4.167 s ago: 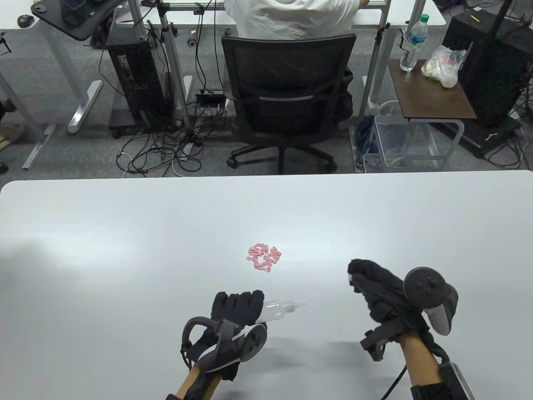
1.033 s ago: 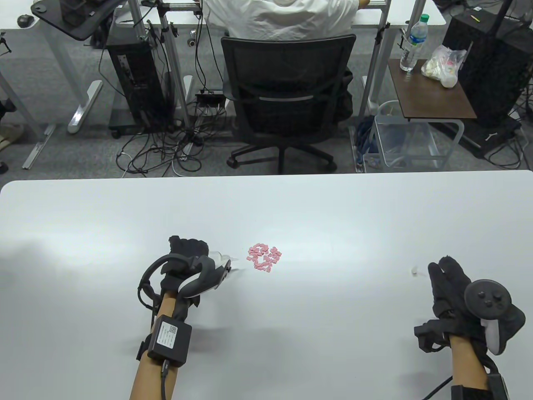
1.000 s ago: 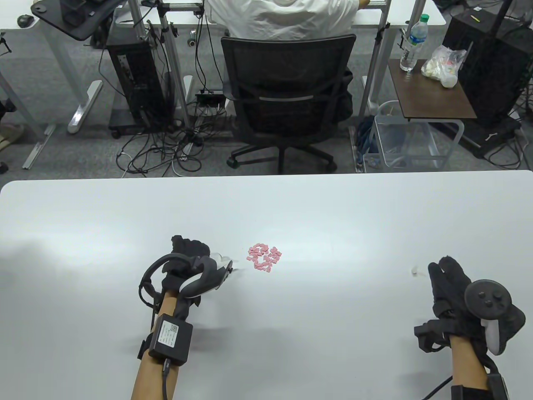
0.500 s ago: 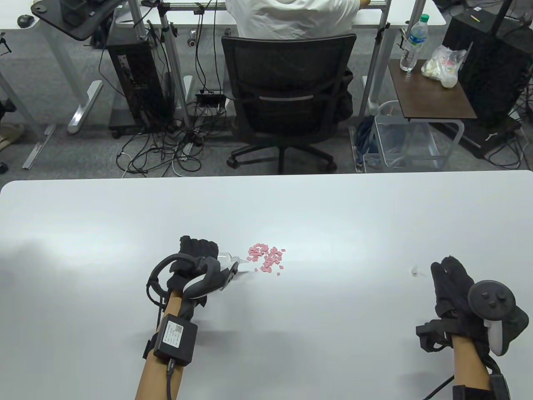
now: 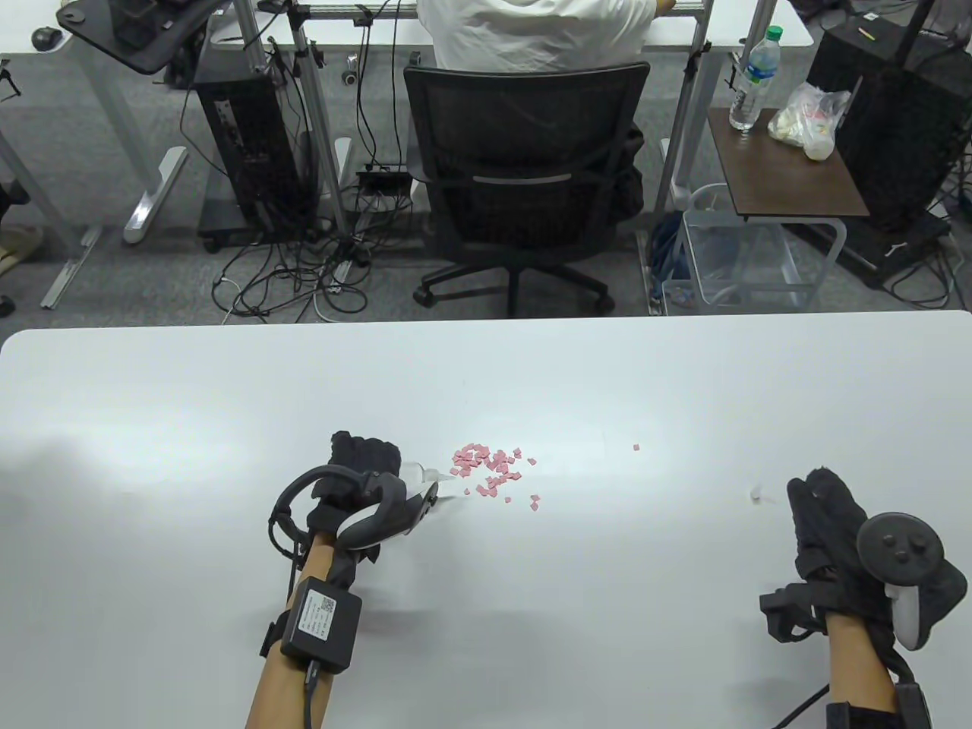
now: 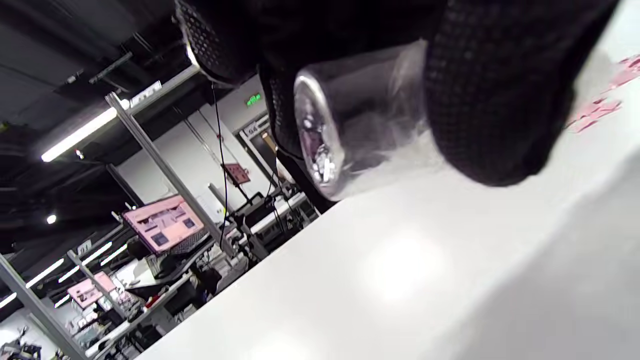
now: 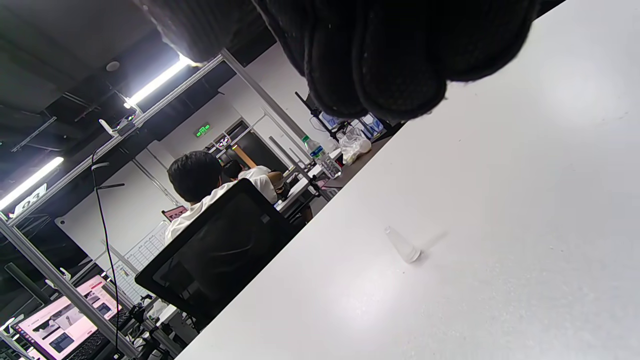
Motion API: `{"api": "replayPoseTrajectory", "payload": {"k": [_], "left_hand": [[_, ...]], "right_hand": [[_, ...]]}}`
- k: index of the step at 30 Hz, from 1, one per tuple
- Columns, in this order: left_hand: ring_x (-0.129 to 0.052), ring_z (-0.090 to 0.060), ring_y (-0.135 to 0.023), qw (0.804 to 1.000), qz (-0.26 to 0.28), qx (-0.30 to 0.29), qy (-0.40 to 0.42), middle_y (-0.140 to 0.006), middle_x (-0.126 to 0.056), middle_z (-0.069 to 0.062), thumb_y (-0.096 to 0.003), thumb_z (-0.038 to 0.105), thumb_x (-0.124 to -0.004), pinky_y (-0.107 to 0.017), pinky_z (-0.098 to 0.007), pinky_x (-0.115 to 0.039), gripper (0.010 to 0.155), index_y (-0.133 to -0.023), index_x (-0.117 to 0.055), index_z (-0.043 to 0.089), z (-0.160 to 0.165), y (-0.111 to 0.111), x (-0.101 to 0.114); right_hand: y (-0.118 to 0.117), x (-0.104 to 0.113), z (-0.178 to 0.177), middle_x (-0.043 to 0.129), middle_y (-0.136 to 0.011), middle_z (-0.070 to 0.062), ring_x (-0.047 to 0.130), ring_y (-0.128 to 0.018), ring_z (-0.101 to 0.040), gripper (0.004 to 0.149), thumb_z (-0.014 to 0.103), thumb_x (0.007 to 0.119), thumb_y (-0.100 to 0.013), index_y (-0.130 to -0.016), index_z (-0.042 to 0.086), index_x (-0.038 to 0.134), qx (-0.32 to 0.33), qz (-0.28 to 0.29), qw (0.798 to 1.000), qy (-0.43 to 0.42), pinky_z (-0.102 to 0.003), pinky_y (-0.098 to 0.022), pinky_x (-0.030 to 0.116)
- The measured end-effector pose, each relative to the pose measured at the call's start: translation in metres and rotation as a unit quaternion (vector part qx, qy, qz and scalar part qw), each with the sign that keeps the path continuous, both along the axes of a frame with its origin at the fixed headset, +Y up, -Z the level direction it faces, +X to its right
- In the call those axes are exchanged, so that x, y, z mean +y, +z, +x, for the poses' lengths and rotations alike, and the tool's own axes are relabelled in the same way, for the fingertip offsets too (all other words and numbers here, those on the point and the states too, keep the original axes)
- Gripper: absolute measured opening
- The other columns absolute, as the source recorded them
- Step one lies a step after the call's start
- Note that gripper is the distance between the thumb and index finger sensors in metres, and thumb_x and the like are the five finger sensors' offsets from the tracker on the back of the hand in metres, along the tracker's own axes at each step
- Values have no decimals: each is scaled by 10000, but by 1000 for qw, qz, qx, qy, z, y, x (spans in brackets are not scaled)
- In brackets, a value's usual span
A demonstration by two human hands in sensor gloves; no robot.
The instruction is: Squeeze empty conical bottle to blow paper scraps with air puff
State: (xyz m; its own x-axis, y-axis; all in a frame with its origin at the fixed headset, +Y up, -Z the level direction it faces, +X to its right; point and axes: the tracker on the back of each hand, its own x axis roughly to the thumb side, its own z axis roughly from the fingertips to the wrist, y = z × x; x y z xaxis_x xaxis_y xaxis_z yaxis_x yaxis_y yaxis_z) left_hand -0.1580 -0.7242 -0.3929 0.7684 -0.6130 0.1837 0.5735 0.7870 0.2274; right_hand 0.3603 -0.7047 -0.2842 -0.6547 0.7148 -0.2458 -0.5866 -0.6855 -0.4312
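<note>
A gloved left hand [image 5: 363, 465] clamps the clear conical bottle [image 6: 360, 125], nozzle just short of the pink paper scraps [image 5: 490, 471], some already scattered beyond; most remain. The right hand [image 5: 828, 524] rests slack, empty.

On the table [image 5: 228, 395]: one clear conical bottle [image 5: 419, 474]; one small clear cap [image 5: 756, 495] near the right edge; one cluster of pink paper scraps [image 5: 490, 471], too many and too small to count exactly; one stray scrap [image 5: 635, 447] apart; two gloved hands, left hand [image 5: 363, 471] and right hand [image 5: 824, 524].
</note>
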Motion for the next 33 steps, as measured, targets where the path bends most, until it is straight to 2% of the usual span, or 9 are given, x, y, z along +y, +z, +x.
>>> {"api": "replayPoseTrajectory", "payload": {"k": [3,6,10,14,19,23,27,30,33], "left_hand": [[-1021,-135,-830,999,-14,-10,-27,-884,-982,90,-320,470,-1043,-801,-420,-644,606,-887,-877,336,1,0,0],[-941,-190,-938,1000,-22,8,-7,-1025,-880,31,-371,482,-1008,-811,-480,-589,720,-1023,-766,300,1,0,-3],[-1041,-130,-795,1000,-1,-30,-2,-855,-999,87,-316,477,-1038,-785,-410,-671,599,-877,-885,329,5,2,-3],[-968,-205,-891,999,-5,2,42,-992,-905,2,-360,497,-1013,-793,-476,-611,721,-1009,-790,275,-1,0,1],[-951,-213,-913,998,11,43,-35,-1019,-884,0,-387,497,-989,-796,-491,-596,717,-1032,-769,272,-4,-4,-2],[-1035,-174,-788,998,19,54,-9,-865,-995,35,-345,469,-1028,-778,-438,-666,604,-900,-884,281,-11,-6,-2],[-951,-232,-910,997,3,77,10,-1012,-890,-29,-395,481,-993,-801,-503,-596,706,-1028,-776,256,-14,-9,0],[-1030,-175,-800,998,22,61,-2,-877,-988,34,-350,467,-1024,-786,-443,-661,610,-912,-875,282,-10,-9,0],[-961,-200,-920,997,19,65,46,-1011,-902,17,-376,484,-1008,-802,-482,-610,704,-1015,-790,287,-10,-11,-1]], "right_hand": [[0,0,0,912,-791,-194,942,-616,-352,622,454,721,-594,-1060,43,706,-1,0,1000,1,-581,-530,772],[0,0,1,912,-791,-193,941,-617,-352,621,455,720,-594,-1059,44,709,-2,1,1000,-2,-581,-531,771],[1,0,1,912,-792,-192,942,-617,-352,624,457,721,-593,-1060,43,706,-3,2,1000,-2,-581,-531,771],[1,0,2,911,-792,-195,941,-617,-354,624,456,721,-593,-1059,42,707,-4,3,1000,-6,-582,-532,770],[1,0,2,912,-792,-195,941,-618,-354,624,458,720,-594,-1059,43,709,-2,0,1000,-5,-582,-532,771],[1,0,3,912,-792,-193,941,-618,-353,625,459,720,-594,-1059,43,707,-3,2,1000,-5,-582,-532,770],[2,0,4,911,-792,-195,940,-619,-354,624,459,719,-594,-1060,43,707,-5,2,1000,-9,-584,-532,769],[2,0,4,911,-793,-195,941,-617,-354,625,459,720,-593,-1059,42,708,-6,0,1000,-9,-583,-532,770],[2,0,4,912,-791,-195,940,-618,-354,624,460,720,-594,-1059,43,708,-7,0,1000,-8,-583,-532,770]]}}
